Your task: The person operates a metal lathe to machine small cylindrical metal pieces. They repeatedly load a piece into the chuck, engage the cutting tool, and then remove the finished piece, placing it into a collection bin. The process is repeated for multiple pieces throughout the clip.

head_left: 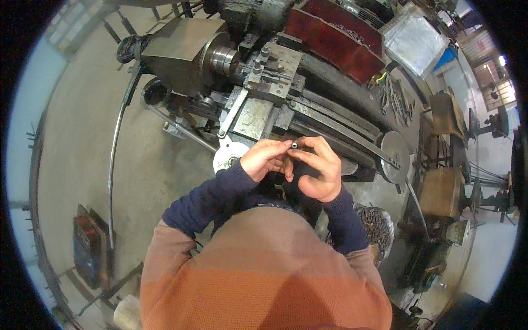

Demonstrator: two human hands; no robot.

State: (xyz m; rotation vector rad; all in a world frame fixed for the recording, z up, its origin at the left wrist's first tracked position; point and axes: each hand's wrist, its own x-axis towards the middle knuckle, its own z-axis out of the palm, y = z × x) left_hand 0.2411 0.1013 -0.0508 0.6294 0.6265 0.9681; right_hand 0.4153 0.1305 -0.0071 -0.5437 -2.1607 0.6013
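Observation:
In front of my body, close to the lathe, my two hands meet at a small round metal piece [295, 146] with a hole in its end. My right hand [322, 168] is closed, its fingertips pinching the piece. From the other side my left hand [265, 159] comes up to it with thumb and fingers pressed together, the thumb tip against the piece. How much of the piece lies inside the fingers is hidden. Beyond the hands are the lathe's tool post [273, 69] and its shiny chuck [224, 60]. A pale round dial plate [232, 156] sits beside my left wrist.
A red metal tray [333, 39] with small parts stands behind the lathe bed. Several wrenches [393, 102] lie to its right. A grey disc [395, 157] is at the lathe's right end. Metal shavings [375, 226] fill a container by my right elbow. A long bar [113, 165] rises at left.

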